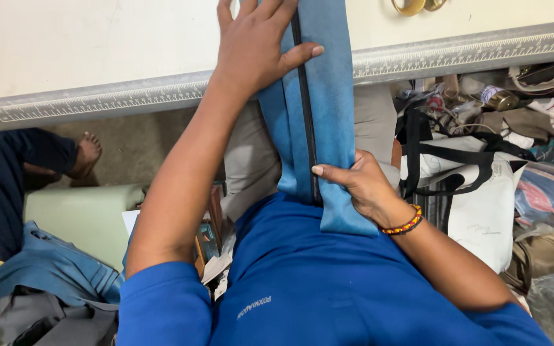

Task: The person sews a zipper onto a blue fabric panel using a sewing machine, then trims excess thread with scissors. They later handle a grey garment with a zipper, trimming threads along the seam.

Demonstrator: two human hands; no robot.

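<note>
A strip of blue cloth (328, 83) with a dark zip line down its middle hangs over the edge of a white table (97, 45) toward my body. My left hand (251, 45) lies flat on the cloth up on the table, fingers spread and thumb across the dark line. My right hand (360, 186), with a beaded bracelet at the wrist, pinches the lower part of the cloth, thumb on the dark line near the cloth's bottom end.
A ruler scale (97, 102) runs along the table's front edge. Another person's bare foot (84, 154) and dark sleeve show at left, above folded blue cloth (52, 269). At right lie a white bag with black straps (476, 192), tins and assorted clutter. Brass rings (411, 6) sit on the table.
</note>
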